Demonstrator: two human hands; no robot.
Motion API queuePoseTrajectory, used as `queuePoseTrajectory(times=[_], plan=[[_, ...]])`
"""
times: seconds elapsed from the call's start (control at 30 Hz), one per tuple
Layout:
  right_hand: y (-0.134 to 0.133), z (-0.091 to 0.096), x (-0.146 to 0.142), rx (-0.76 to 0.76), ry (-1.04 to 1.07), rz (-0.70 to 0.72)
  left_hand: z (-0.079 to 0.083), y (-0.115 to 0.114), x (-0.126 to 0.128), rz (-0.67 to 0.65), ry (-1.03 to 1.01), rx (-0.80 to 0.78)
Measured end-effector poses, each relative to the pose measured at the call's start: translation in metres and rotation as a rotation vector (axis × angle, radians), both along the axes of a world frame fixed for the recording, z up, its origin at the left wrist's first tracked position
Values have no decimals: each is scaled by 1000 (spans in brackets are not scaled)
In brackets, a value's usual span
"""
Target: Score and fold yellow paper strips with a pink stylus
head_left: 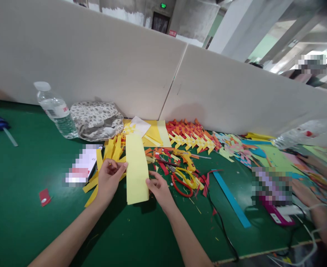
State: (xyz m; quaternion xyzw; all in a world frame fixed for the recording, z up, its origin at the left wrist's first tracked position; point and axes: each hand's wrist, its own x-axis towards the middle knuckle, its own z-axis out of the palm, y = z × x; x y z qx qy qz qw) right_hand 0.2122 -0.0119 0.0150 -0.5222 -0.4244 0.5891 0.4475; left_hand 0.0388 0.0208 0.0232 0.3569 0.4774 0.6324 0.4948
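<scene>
A folded sheet of pale yellow paper [137, 170] is held upright above the green table, between my two hands. My left hand [110, 178] pinches its left edge between thumb and fingers. On the opposite side, my right hand [158, 188] grips the lower right edge. Darker yellow paper strips [113, 150] lie behind and beside my left hand. To the right of my right hand are red-handled scissors [181, 185], yellow-handled scissors [189, 178] and a yellow glue gun [189, 161] among paper scraps.
A water bottle [58, 113], a patterned cloth bag [98, 120] and a phone [82, 165] stand or lie at left. Woven paper pieces [192, 133] lie along the partition [124, 66]. A blue strip [231, 200] and black cable [217, 218] are at right, near another person's hand [302, 189].
</scene>
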Motion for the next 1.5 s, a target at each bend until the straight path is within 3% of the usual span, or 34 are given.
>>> queuePoseTrajectory(times=[0.23,0.6,0.8,1.0,1.23,1.4,1.5], plan=[[2,-3,-2,19,-70,-101,-1,-2,4,0,20,-7],[-2,-5,-1,181,-364,-96,-3,-3,5,10,-37,-16],[-2,0,2,139,-251,-85,-7,1,1,-27,-111,-60],[2,-6,8,126,-102,-22,-6,2,1,-225,-170,-112],[-3,-3,1,105,-119,-18,-5,-7,10,-457,-144,-269],[-7,-5,-3,95,-104,129,-1,-12,9,-482,-7,-389],[-6,-8,-3,89,-67,64,1,-14,9,-606,43,-342]])
